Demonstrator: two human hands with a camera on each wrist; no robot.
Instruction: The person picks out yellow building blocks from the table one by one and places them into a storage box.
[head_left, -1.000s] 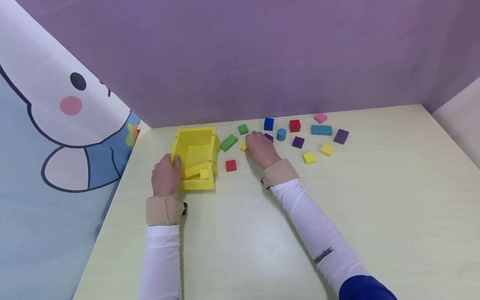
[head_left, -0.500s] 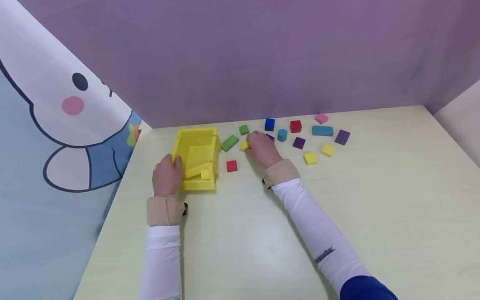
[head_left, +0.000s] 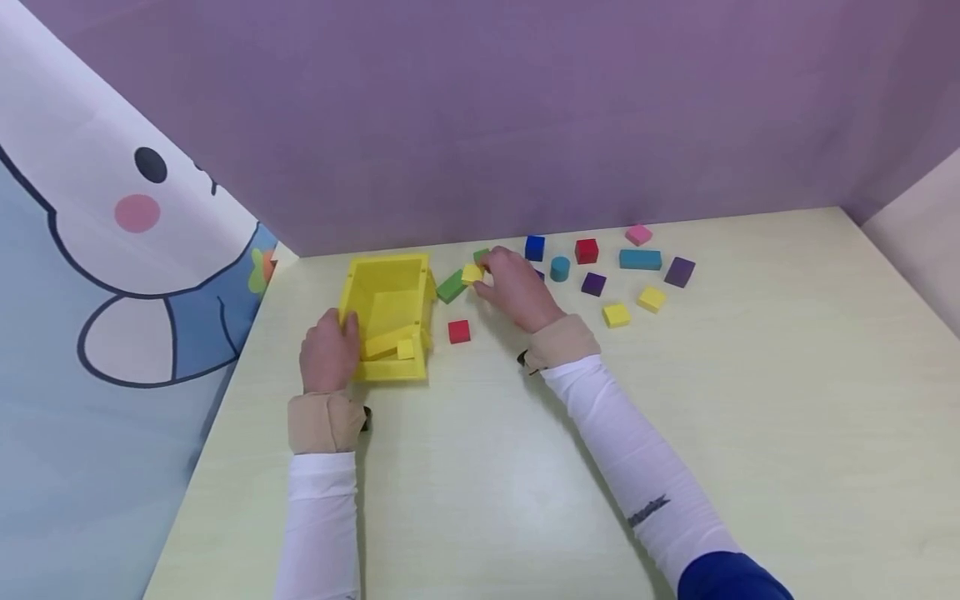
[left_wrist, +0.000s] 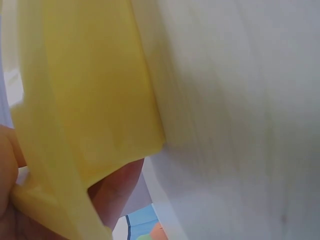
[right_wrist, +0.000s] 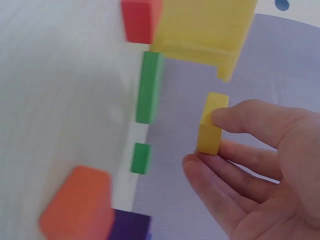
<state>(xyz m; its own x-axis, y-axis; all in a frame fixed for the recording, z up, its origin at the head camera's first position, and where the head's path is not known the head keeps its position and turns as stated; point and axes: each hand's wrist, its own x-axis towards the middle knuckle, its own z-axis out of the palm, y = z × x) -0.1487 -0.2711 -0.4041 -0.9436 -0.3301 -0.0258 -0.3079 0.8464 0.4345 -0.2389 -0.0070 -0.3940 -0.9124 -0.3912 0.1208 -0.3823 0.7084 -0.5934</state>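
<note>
My left hand (head_left: 328,350) grips the left wall of a yellow plastic bin (head_left: 390,302), whose rim and the fingers round it show up close in the left wrist view. Inside the bin lie a small yellow cube (head_left: 405,348) and what looks like a longer yellow block (head_left: 381,342). Between thumb and fingertips, my right hand (head_left: 517,292) pinches a yellow block (right_wrist: 210,135), raised above the table just right of the bin. A long green block (head_left: 451,286) and a small green block (right_wrist: 140,158) lie close by. An orange block (right_wrist: 80,205) is hidden from the head view.
In front of the green blocks lies a red block (head_left: 459,332). To the right are a blue cube (head_left: 534,247), a blue cylinder (head_left: 559,268), a red cube (head_left: 587,251), a long blue block (head_left: 640,259), and several purple, yellow and pink pieces. A purple wall (head_left: 480,125) borders the table behind.
My right hand has lifted the yellow block off the table and moved slightly left with it, toward the bin. The left hand keeps its grip on the bin.
</note>
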